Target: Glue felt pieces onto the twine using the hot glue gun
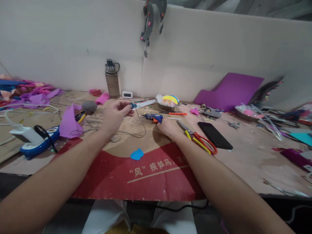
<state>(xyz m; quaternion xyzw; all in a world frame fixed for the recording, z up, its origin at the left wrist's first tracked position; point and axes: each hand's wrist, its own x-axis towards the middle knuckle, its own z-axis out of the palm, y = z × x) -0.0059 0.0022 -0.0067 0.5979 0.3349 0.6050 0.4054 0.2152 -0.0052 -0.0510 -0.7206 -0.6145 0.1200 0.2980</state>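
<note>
Between the thumb and fingertips of my left hand point(114, 113) is a small dark blue piece point(133, 105), its shape partly covered by the fingers. Grey yarn point(144, 130) hangs from near it and loops over the cardboard point(156, 187). My right hand point(168, 126) is closed around a blue glue gun point(150, 116), whose nozzle points left toward my left hand. A bright blue cutout point(136, 154) lies on the cardboard in front of my hands. The grey yarn ball point(89, 107) sits left of my left hand.
Scissors with red handles point(206, 143) and a black phone point(214, 135) lie right of my right forearm. A metal bowl point(167, 106) and a water bottle point(112, 79) stand toward the wall. At left are a blue power strip point(40, 146) and a heap of coloured scraps point(31, 92).
</note>
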